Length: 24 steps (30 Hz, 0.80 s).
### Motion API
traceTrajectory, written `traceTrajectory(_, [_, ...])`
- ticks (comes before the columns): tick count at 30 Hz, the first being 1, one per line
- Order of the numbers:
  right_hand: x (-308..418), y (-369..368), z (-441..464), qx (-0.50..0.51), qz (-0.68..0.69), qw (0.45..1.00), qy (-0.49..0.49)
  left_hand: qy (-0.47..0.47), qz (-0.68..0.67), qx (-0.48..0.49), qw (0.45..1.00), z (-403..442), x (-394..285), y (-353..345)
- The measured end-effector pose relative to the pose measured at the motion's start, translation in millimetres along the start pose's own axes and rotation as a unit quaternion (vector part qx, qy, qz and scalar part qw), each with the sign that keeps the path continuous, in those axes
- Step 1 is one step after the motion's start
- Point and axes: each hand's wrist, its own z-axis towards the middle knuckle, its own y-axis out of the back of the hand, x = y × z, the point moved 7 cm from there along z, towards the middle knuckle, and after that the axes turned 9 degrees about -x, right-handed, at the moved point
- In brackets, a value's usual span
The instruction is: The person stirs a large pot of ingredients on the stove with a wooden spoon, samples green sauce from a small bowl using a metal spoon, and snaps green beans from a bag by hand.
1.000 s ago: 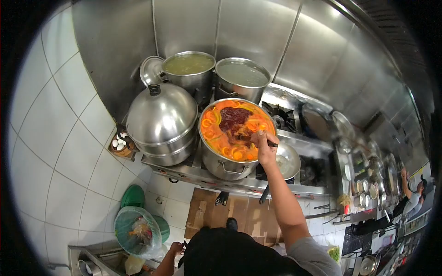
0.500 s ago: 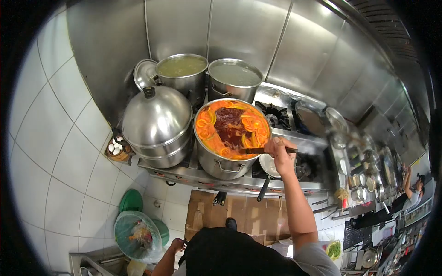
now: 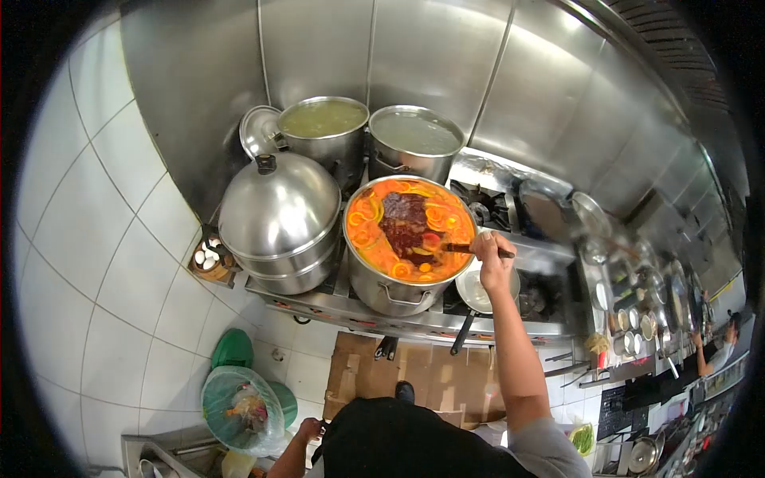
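Note:
My right hand [image 3: 494, 253] is closed around the dark handle of a wooden spoon [image 3: 459, 248], whose far end is sunk in a large steel pot [image 3: 382, 296]. Orange and yellow citrus slices [image 3: 438, 217] float around the dark red liquid [image 3: 404, 223] in that pot. Low beside the black apron [image 3: 398, 442], my left hand [image 3: 309, 431] has its fingers curled; a small dark thing shows at them, too unclear to name.
A domed steel steamer [image 3: 279, 207] stands left of the pot. Behind are a pot of yellowish liquid [image 3: 323, 119] and a pot of cloudy liquid [image 3: 417, 131]. A frying pan [image 3: 476, 293] sits under my right forearm. A lined bin [image 3: 239, 406] stands lower left. Another person [image 3: 709, 358] is far right.
My right hand has drawn the spoon through the liquid, and its handle now slants differently. The floating slices have shifted. The whole view has moved slightly. The person far right has lowered their arms.

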Motion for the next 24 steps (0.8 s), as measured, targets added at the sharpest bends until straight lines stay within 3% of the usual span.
traceTrajectory(8, [-43.1,-28.5,17.2,-0.034,0.028,0.999,-0.011,0.005,0.000,-0.003,1.000,-5.9,12.6,-0.2])
traceTrajectory(18, [-8.3,-56.8,-8.9,0.027,0.078,0.995,-0.053,-0.057,0.070,0.008,0.996,-0.7,2.3,-4.3])
traceTrajectory(24, [20.7,-39.6,-23.9,0.067,0.072,0.993,-0.071,-0.016,0.024,0.011,1.000,3.9,-3.7,1.4])
